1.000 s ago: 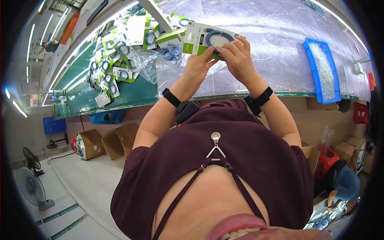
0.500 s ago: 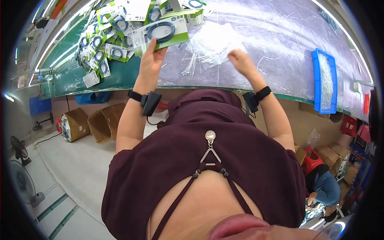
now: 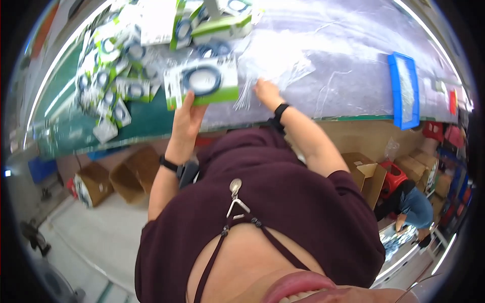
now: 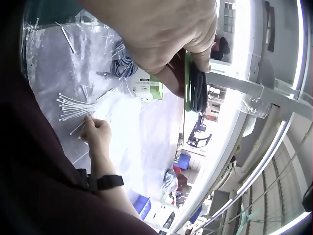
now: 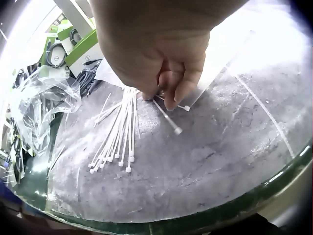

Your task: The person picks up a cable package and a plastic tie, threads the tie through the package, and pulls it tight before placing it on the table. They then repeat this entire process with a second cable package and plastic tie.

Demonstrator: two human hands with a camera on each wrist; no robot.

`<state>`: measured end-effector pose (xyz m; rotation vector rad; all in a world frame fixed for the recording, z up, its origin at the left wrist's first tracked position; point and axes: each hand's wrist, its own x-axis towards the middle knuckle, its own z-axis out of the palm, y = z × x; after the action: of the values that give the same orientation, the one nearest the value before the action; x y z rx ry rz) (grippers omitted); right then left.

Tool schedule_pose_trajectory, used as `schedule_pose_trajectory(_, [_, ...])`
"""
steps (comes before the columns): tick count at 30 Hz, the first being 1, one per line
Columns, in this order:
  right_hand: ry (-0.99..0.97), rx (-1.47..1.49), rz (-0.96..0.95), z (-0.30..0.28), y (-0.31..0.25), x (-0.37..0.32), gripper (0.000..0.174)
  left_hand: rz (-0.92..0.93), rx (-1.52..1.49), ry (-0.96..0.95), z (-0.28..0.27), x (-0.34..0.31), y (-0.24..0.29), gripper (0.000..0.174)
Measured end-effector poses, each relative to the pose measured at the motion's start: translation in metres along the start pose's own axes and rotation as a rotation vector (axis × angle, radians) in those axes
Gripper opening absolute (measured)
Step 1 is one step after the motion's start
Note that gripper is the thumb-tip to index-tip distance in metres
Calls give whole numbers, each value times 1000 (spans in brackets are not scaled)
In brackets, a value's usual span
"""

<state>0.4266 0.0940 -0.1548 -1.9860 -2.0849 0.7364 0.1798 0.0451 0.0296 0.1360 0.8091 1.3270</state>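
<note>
My left hand [image 3: 187, 121] holds a white-and-green card pack [image 3: 228, 94] by its lower left part, thumb on the front. A coiled blue-grey USB cable [image 3: 218, 81] is mounted on the card. In the left wrist view that pack is seen edge-on beside the fingers. My right hand [image 3: 268, 94] is low over the table, at the mouth of a clear plastic bag [image 3: 278, 53] of white cable ties [image 5: 124, 132]. Its curled thumb and fingers pinch a single cable tie [image 5: 168, 120], which sticks out below the fingertips. Other ties fan out beside them.
Many carded cables [image 3: 135, 92] are heaped at the left, near a green-white box [image 3: 222, 31] and a loose coiled cable [image 5: 87, 78]. A blue tray [image 3: 397, 96] of white ties stands at the right. Cardboard boxes [image 3: 93, 184] sit under the table.
At first both hands held the card pack. The right hand let go, then moved left to the cable ties and took one. The left hand brought the pack left, now lower over the table.
</note>
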Motion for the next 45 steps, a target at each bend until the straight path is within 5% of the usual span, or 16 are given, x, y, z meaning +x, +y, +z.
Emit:
schedule_pose_trajectory(15, [30,145,51,2,1,13,22,-138,-34,-228,8,51,-13,42])
schedule_pose_trajectory(18, [95,421,107,-10,3,-3,20,-147,-150,-310,25,52,-16,39])
schedule_pose_trajectory(22, [-89,391,200,-25,28,-31,19,-111,-254,-377,61,73,8,34])
schedule_pose_trajectory(25, [-77,247,90,-72,35,-57,18,-68,-289,-472,95,85,34,29])
schedule_pose_trajectory(33, [261,601,-279,-294,-140,-82,9,-75,-354,-567,176,45,60,20])
schedule_pose_trajectory(35, [573,441,-562,-314,-165,-85,11,-107,-391,-577,182,40,57,21])
schedule_pose_trajectory(39, [791,200,-793,-328,-182,-79,14,-321,-632,-704,191,29,61,29])
schedule_pose_trajectory(45, [933,45,-888,-345,-209,-84,16,-482,-830,-767,200,0,76,26])
